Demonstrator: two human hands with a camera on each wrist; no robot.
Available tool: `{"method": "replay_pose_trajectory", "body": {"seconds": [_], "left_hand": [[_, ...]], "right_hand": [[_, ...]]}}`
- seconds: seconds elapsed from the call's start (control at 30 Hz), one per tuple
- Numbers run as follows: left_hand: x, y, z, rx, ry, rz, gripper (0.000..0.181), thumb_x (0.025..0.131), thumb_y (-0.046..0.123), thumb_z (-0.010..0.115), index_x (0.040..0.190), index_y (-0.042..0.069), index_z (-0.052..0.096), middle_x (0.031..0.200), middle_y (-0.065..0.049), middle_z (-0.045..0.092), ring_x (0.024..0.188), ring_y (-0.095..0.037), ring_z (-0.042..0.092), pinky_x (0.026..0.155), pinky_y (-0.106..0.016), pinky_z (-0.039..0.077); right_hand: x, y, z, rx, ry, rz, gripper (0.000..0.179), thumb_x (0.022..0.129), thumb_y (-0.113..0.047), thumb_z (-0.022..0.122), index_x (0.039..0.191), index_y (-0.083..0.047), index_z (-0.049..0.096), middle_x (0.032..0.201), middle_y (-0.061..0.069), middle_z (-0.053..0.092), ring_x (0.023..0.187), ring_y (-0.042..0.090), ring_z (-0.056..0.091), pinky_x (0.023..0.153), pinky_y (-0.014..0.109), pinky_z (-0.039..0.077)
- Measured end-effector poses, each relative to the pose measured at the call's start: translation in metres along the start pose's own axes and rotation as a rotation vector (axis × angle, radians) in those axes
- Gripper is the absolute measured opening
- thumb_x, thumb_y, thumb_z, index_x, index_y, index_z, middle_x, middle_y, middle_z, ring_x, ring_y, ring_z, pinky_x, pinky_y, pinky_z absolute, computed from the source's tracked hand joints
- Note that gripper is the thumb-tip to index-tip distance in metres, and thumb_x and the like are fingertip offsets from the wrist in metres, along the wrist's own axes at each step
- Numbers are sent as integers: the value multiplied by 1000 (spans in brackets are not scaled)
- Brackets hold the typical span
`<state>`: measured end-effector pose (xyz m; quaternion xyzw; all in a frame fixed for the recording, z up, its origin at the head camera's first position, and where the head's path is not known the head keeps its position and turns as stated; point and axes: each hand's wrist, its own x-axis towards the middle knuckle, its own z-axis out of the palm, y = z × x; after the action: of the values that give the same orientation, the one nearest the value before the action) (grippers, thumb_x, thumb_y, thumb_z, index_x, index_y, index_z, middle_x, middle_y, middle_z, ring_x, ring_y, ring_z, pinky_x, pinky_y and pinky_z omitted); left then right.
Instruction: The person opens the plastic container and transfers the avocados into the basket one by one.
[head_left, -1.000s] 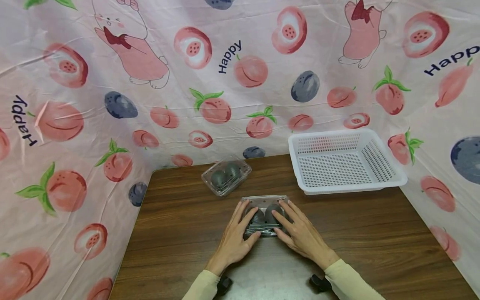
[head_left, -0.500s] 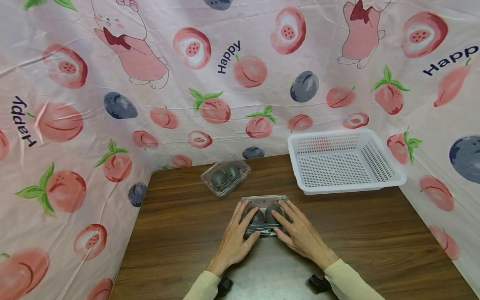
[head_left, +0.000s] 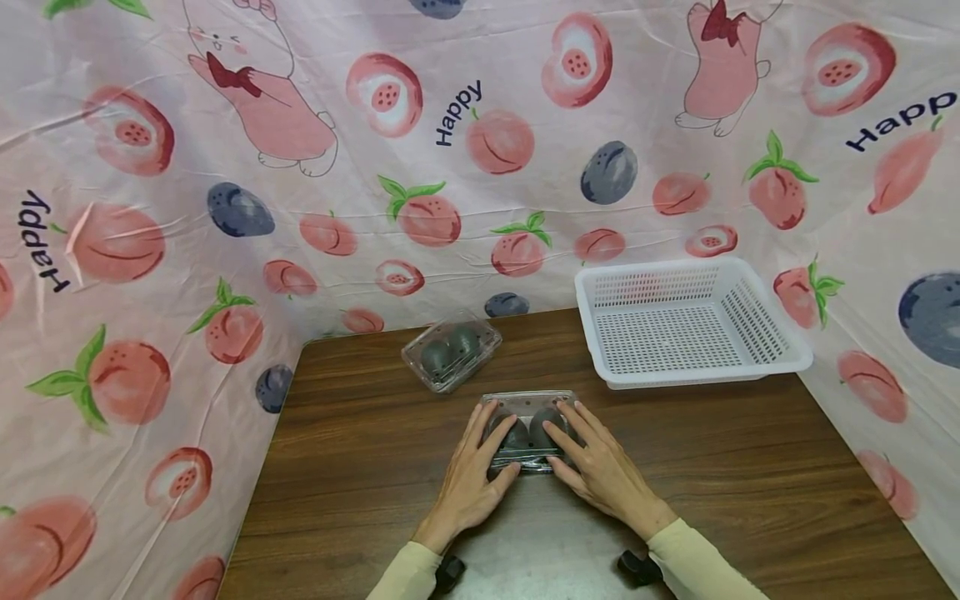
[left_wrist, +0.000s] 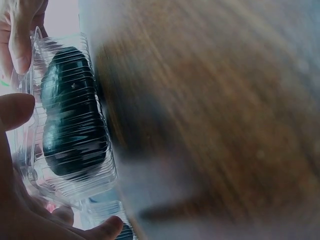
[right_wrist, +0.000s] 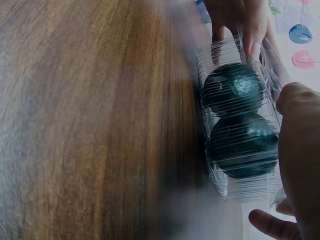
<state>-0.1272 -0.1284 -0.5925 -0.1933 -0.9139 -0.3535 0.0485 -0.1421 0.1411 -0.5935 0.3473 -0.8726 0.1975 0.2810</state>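
Observation:
A clear plastic clamshell box (head_left: pixel 529 463) with two dark green, avocado-like fruits (head_left: pixel 546 427) lies on the table in front of me. My left hand (head_left: pixel 467 483) rests over its left side, fingers spread and nearly straight on the lid, thumb at the near edge. Mirroring it, my right hand (head_left: pixel 606 475) touches the right side, fingertips on the lid and thumb by the front rim. In the left wrist view the ribbed wall of the clamshell box (left_wrist: pixel 75 115) faces the camera, the lid looking closed. The right wrist view shows both dark fruits (right_wrist: pixel 242 145) through the plastic.
A second clear clamshell box (head_left: pixel 452 352) with two similar fruits sits at the back left, turned at an angle. A white perforated basket (head_left: pixel 693 333) stands at the back right. Printed fruit-pattern cloth (head_left: pixel 337 275) borders the brown wood table (head_left: pixel 337 467) behind and at both sides.

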Motion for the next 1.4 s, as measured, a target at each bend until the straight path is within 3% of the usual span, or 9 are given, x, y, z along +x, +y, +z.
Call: {"method": "replay_pose_trajectory", "body": {"seconds": [0.37, 1.13, 1.4], "left_hand": [[-1, -3, 2, 21, 6, 24, 68, 107, 42, 70, 171, 34, 50, 190, -5, 28, 178, -40, 20, 129, -77, 40], [0, -1, 6, 20, 47, 11, 68, 103, 30, 75, 168, 32, 57, 189, -5, 29, 178, -39, 20, 131, -75, 39], [0, -1, 4, 43, 54, 32, 76, 95, 21, 76, 167, 32, 56, 188, -7, 32, 177, -40, 24, 128, -75, 42]], "right_hand": [[-1, 0, 0, -6, 1, -6, 66, 121, -54, 37, 145, -6, 75, 155, 32, 65, 137, 58, 67, 103, 65, 65], [-1, -1, 3, -6, 11, -4, 64, 122, -50, 36, 143, -5, 76, 152, 32, 66, 136, 59, 68, 103, 64, 66], [0, -2, 3, 6, 21, 3, 64, 122, -49, 37, 142, -4, 77, 151, 33, 67, 135, 58, 68, 104, 63, 65]]}}
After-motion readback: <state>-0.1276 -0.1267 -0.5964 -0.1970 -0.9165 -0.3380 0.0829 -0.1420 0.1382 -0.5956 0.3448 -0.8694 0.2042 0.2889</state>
